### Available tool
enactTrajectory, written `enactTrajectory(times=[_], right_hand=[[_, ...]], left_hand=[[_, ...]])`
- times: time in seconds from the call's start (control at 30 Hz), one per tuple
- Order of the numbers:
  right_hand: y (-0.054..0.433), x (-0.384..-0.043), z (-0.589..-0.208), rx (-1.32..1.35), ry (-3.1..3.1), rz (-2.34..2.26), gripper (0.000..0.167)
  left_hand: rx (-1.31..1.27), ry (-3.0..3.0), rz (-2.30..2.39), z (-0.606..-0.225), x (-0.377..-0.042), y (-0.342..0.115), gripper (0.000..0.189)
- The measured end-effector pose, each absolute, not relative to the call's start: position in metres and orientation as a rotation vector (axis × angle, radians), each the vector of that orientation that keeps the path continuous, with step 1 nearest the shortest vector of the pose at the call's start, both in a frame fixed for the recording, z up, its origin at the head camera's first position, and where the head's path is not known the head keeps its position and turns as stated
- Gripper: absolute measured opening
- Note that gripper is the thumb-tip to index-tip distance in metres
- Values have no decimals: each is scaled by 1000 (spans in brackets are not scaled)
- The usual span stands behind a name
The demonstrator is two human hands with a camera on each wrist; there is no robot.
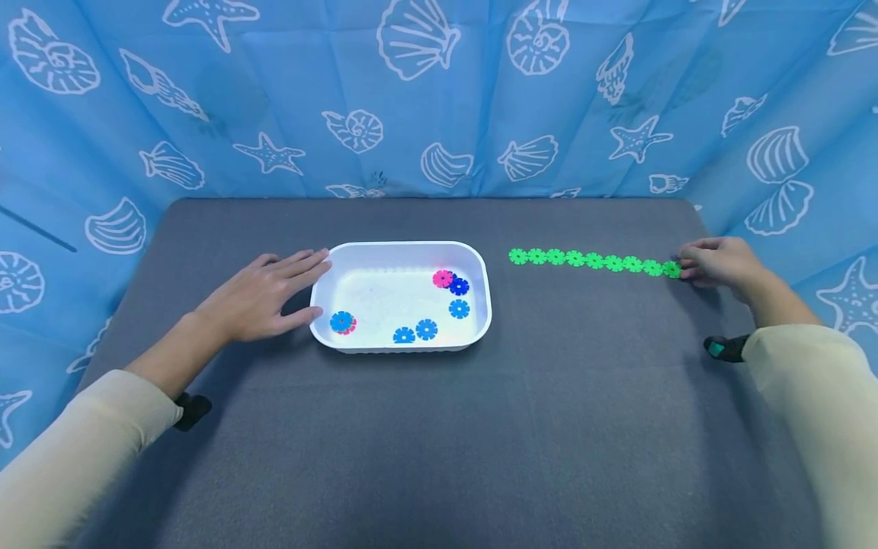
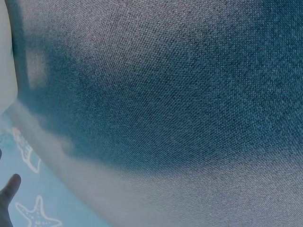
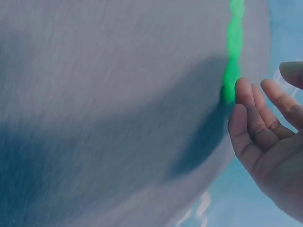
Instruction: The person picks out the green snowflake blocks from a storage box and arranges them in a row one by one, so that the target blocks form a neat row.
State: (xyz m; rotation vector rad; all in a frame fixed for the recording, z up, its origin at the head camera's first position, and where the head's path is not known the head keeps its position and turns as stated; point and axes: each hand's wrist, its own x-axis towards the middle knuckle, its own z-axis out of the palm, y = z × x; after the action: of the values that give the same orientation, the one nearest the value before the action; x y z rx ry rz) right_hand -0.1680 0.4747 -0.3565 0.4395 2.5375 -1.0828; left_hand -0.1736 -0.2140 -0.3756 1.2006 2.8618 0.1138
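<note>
A chain of green snowflake-shaped plastic discs lies in a slightly slanting row on the grey table. My right hand is at the chain's right end. In the right wrist view its fingers bend loosely beside the last green disc, the thumb held apart from them; whether they touch the disc I cannot tell. My left hand extends its fingers to the left rim of a white plastic tub. In the left wrist view only a fingertip shows at the edge.
Inside the tub are several loose discs: light blue discs, a dark blue disc and a pink disc. Another pink disc is partly covered at the left. A blue shell-patterned curtain hangs behind the grey table.
</note>
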Motion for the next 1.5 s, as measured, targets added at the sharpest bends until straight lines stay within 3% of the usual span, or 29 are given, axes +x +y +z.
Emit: enactTrajectory(times=[0.23,0.83,1.5], right_hand=[[422,-186,-339,238,2529,-1104,64],[232,-220,-309,-241,2408,-1182,33],[79,-224,-324,-594,2056,-758,46]], left_hand=[[1192,2855,113,-376,-174,-213,75],[1203,2860,100,-378,-175,-214,75],[1185,2853,119,-378,-175,-215,75]])
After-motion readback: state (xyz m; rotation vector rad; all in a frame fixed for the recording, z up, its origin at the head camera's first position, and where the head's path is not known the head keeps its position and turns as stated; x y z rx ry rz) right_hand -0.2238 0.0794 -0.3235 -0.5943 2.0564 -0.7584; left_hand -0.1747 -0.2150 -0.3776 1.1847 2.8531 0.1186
